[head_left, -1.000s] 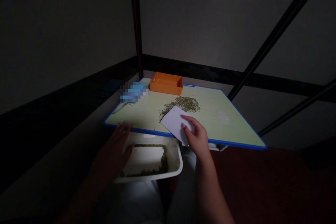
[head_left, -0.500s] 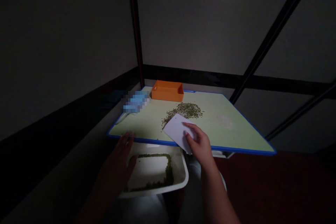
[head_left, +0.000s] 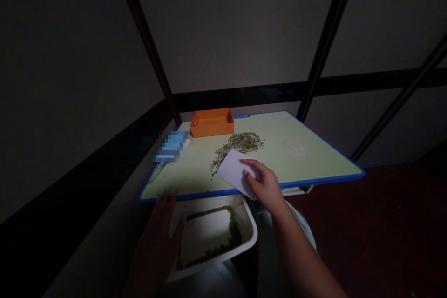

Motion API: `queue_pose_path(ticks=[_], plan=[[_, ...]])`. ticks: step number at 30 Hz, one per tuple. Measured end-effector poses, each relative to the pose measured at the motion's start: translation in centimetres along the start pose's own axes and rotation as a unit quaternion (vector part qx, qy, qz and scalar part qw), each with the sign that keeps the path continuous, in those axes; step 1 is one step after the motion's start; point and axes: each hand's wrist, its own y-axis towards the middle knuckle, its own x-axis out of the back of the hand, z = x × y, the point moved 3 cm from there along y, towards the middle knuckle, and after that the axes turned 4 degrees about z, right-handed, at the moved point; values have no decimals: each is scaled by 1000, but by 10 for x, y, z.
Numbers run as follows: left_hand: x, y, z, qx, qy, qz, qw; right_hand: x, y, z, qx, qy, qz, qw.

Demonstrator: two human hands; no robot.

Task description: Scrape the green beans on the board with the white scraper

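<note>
My right hand [head_left: 265, 185] grips a white card [head_left: 234, 171] whose far edge rests on a pale green board [head_left: 314, 163] with a blue rim. A pile of small green grains [head_left: 237, 144] lies just beyond the card. My left hand [head_left: 161, 223] is laid on the left rim of a white tray [head_left: 248, 226] held below the board's near edge. Green grains line the tray's inner walls.
An orange box [head_left: 211, 122] stands at the board's far edge. A blurred blue item [head_left: 171, 146] lies at the board's left. A faint patch of white grains [head_left: 295, 146] sits to the right. Dark poles and grey walls surround the dim scene.
The view has tilted and shifted left. The white tray sits lower and more tilted under the board's edge. My right hand and the card stay by the grain pile.
</note>
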Motion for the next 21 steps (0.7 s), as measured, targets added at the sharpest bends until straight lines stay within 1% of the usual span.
queue_pose_path(ticks=[5,9,12,17,21], plan=[[1,1,-1,2,2,7,1000,0,0,0,-5,-3,0,1000],[3,2,-3,9,2,14,1000,-4,-1,0,10,5,15,1000],[2,2,-2,6,4,9,1000,-6,-2,0,14,-6,15,1000],[0,1,1,-11,8,-9,1000,-3,-1,1,17,-22,7,1000],[1,1,0,-4,5,-5,1000,-2,-1,1,14,-30,3,999]])
